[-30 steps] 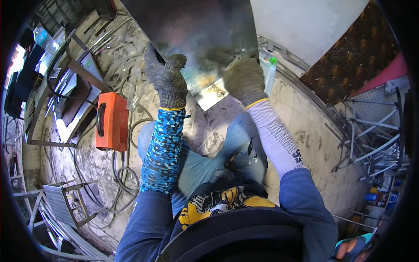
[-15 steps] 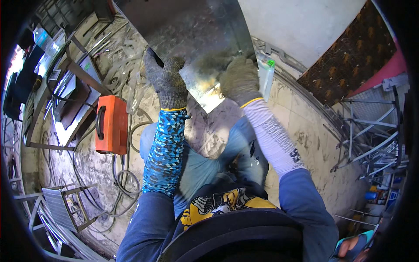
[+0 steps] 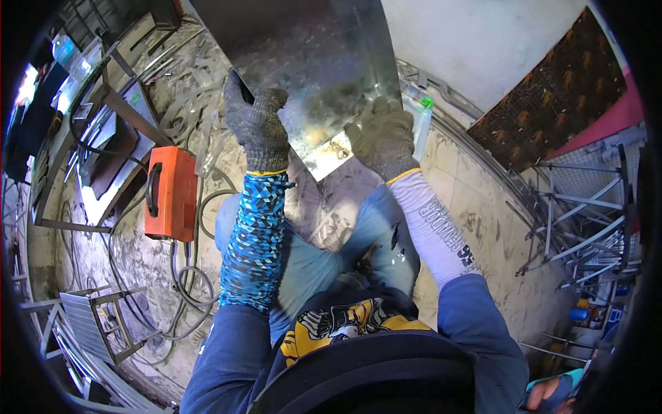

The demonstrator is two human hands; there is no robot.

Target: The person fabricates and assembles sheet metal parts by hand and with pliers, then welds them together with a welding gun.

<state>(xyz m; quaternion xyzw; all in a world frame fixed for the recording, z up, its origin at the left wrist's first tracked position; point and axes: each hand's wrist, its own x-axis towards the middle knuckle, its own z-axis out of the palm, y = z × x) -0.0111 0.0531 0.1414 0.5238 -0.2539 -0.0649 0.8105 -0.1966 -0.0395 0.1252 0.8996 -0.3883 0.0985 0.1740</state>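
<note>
A large shiny metal sheet (image 3: pixel 310 69) stands tilted in front of me, its lower corner near the stone floor. My left hand (image 3: pixel 258 124), in a grey knit glove, grips the sheet's left edge. My right hand (image 3: pixel 383 138), gloved the same way, holds the sheet's lower right edge near the corner. A blue patterned sleeve covers my left forearm and a white sleeve covers my right. My knees in blue jeans are bent below the sheet.
An orange welding machine (image 3: pixel 171 193) with cables (image 3: pixel 193 290) sits on the floor at left. Metal frames (image 3: pixel 96 124) and bars lie at upper left. A clear plastic bottle (image 3: pixel 420 117) stands behind the sheet. More metal frames (image 3: pixel 579 207) lean at right.
Both hands have shifted slightly along the sheet's lower edges and the sheet has come a little lower and closer to me.
</note>
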